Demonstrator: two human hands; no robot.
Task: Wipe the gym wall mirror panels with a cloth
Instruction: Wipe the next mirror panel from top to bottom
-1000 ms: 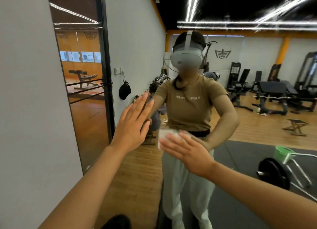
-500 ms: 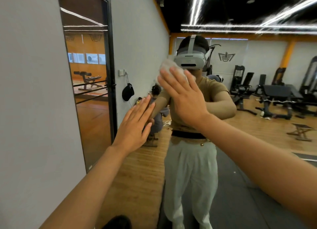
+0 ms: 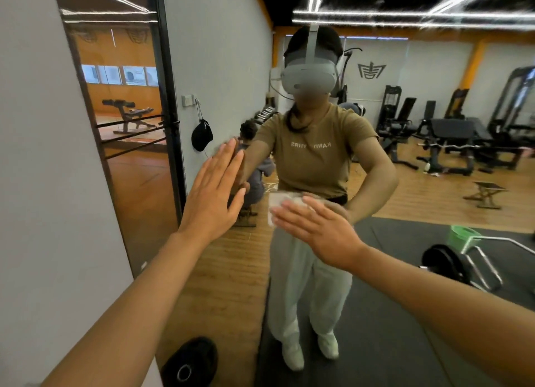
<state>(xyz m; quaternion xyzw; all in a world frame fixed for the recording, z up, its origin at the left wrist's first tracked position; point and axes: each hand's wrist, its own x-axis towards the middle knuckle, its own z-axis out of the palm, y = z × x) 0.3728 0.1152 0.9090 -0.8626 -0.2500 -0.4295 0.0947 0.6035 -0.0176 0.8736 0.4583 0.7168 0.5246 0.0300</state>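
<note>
While both palms press the mirror (image 3: 434,184) | left hand (image 3: 212,197) grip: spread flat, bare | right hand (image 3: 321,230) grip: fingers straight, pressing cloth (image 3: 279,202) on glass

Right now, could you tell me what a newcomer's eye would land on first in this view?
First, the person's reflection filling the middle of the wall mirror, headset on. Next, the two outstretched arms: the left hand lies flat with straight fingers on the glass left of centre, and the right hand presses a white cloth against the mirror at about the reflection's waist. Gym machines show reflected on the right.
</note>
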